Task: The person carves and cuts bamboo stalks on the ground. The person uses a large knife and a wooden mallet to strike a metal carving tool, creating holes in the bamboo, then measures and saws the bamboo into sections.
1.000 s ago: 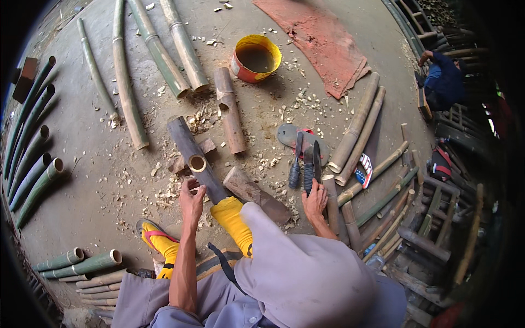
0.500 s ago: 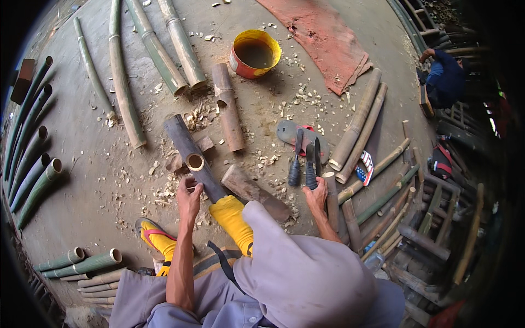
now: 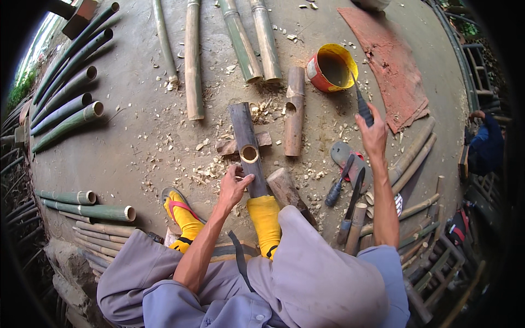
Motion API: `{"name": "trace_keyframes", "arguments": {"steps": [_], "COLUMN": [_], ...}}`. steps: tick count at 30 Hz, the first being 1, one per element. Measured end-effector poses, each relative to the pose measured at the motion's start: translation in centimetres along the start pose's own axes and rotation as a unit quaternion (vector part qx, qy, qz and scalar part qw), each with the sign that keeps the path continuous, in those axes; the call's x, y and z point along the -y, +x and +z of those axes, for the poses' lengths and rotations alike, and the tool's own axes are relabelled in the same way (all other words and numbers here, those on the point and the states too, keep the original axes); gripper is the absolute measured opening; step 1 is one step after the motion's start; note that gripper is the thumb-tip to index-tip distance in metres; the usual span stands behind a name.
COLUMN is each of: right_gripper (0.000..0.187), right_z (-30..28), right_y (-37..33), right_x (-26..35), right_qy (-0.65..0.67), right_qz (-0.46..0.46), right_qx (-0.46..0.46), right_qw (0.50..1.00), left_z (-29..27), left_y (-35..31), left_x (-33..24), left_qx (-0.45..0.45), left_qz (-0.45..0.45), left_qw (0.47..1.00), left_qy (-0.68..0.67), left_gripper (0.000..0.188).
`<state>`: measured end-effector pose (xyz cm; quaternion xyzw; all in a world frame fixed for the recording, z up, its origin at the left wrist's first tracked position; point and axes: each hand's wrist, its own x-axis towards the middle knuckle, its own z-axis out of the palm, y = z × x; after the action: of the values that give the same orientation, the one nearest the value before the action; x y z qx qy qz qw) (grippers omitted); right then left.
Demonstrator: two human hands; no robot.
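My right hand is closed round the dark handle of a knife. Its narrow blade reaches the rim of a red and yellow bucket that holds murky liquid. My left hand rests against a dark bamboo piece, fingers loosely bent and apart, the thumb touching its surface just below a round cut hole. That piece lies on a short wooden block, and my foot in a yellow sock presses on its near end. On the right, a second knife and a long-bladed knife lie by a grey sandal.
Another holed bamboo piece and a thick log lie nearby. Long bamboo poles stretch away at the back; green ones lie left. Wood chips litter the floor beside a red cloth. Another person is far right.
My right hand has lifted a knife from beside the sandal and carried it forward to the bucket. My left thumb has come onto the bamboo piece. The view has swung left.
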<state>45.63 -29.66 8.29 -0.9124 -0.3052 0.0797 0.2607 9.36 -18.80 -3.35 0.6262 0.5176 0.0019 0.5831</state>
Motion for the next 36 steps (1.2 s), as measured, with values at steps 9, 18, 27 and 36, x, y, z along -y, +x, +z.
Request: {"name": "trace_keyframes", "arguments": {"steps": [9,18,27,36], "right_gripper": [0.056,0.077,0.068,0.068], "right_z": [3.6,4.7,8.0,8.4], "right_y": [4.1,-10.3,-2.8,-4.6], "right_x": [-2.2,4.7,5.9,7.5], "right_qy": [-0.009,0.099,-0.212,-0.13], "right_qz": [-0.264,-0.206,-0.509,-0.331], "right_qx": [-0.034,0.461,0.456,0.62], "right_qw": [0.964,0.857,0.698,0.699], "left_z": [0.9,3.7,8.2,4.1], "left_y": [-1.0,-2.6,1.0,-0.2], "left_x": [-1.4,-7.6,-6.7,-8.1], "left_qx": [-0.065,0.267,0.179,0.142], "left_qz": [0.035,-0.151,-0.172,-0.354], "left_qw": [0.997,0.737,0.611,0.678], "left_qy": [-0.037,-0.602,-0.751,-0.628], "left_gripper": [0.034,0.053,0.037,0.036]}}
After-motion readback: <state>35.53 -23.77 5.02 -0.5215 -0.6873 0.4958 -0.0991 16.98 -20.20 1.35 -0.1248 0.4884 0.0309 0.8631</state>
